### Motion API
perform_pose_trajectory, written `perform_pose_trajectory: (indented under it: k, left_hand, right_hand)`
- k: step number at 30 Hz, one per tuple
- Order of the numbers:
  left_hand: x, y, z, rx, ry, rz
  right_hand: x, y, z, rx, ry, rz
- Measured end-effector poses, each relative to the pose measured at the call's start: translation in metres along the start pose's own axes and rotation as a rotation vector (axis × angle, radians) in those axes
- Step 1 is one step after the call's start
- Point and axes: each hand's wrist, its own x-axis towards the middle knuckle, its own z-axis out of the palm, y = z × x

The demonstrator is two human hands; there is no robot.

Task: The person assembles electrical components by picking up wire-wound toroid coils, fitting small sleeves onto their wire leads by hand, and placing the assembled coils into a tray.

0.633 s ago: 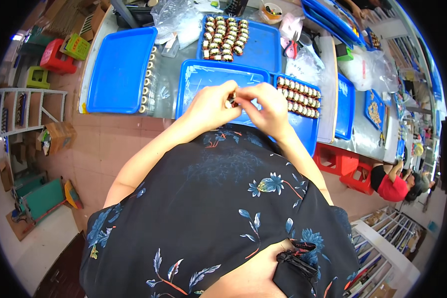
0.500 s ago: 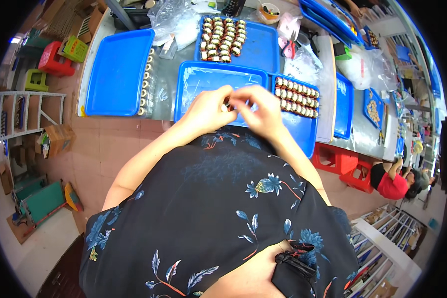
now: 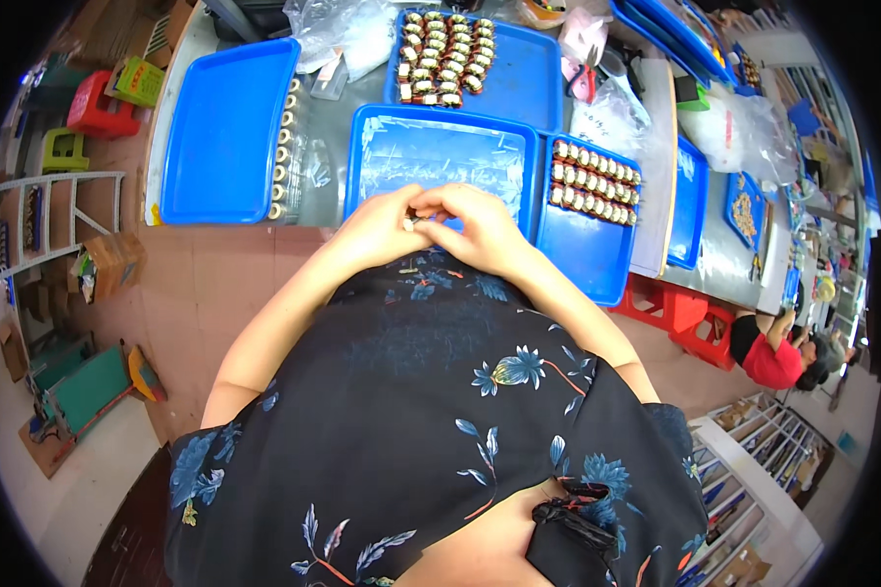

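My left hand (image 3: 382, 227) and my right hand (image 3: 478, 227) meet over the front edge of a blue tray (image 3: 362, 147). Fingers of both are closed on a small wound ring coil (image 3: 410, 224), of which only a pale bit and a dark part show; the rest is hidden. Strewn across that tray are short clear strips or tubes (image 3: 431, 147). To its right, rows of copper-wound ring coils (image 3: 594, 183) with pale tops fill the upper part of another blue tray (image 3: 582, 259). Behind, more such coils (image 3: 445, 59) stand packed in a blue tray (image 3: 524, 73).
At left a blue tray (image 3: 227, 137) lies beside a row of pale rings (image 3: 278, 176). Plastic bags (image 3: 362, 44) and red-handled scissors (image 3: 582, 83) rest at the back. Red stools (image 3: 656, 305) are under the bench; a person in red (image 3: 773, 357) is at far right.
Both hands have come slightly left and nearer to me, with the coil between them. My right fingers, spread and blurred before, are now curled in against the left hand.
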Motion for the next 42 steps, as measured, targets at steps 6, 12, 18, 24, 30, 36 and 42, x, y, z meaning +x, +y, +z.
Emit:
perform_pose_trajectory:
  k: [6, 12, 18, 24, 30, 36, 42]
  left_hand:
    - [-0.03, -0.025, -0.031, -0.298, -0.037, -0.278]
    - [-0.067, -0.049, -0.039, -0.33, 0.147, -0.218]
    - [-0.088, -0.071, -0.049, -0.428, 0.367, -0.232]
    - [-0.103, -0.094, -0.065, -0.364, 0.47, -0.258]
    - [-0.103, -0.101, -0.072, -0.308, 0.433, -0.284]
    - [-0.096, -0.084, -0.075, -0.261, 0.435, -0.218]
    - [-0.09, -0.07, -0.075, -0.235, 0.479, -0.143]
  right_hand:
    - [0.029, 0.096, -0.002, -0.092, 0.013, 0.443]
    - [0.079, 0.148, 0.052, -0.283, -0.051, 0.364]
    - [0.113, 0.156, 0.095, -0.374, 0.032, 0.349]
    - [0.117, 0.151, 0.107, -0.381, 0.095, 0.347]
    - [0.111, 0.15, 0.109, -0.471, 0.048, 0.345]
    - [0.113, 0.159, 0.114, -0.479, 0.049, 0.448]
    - [0.11, 0.154, 0.099, -0.186, 0.052, 0.552]
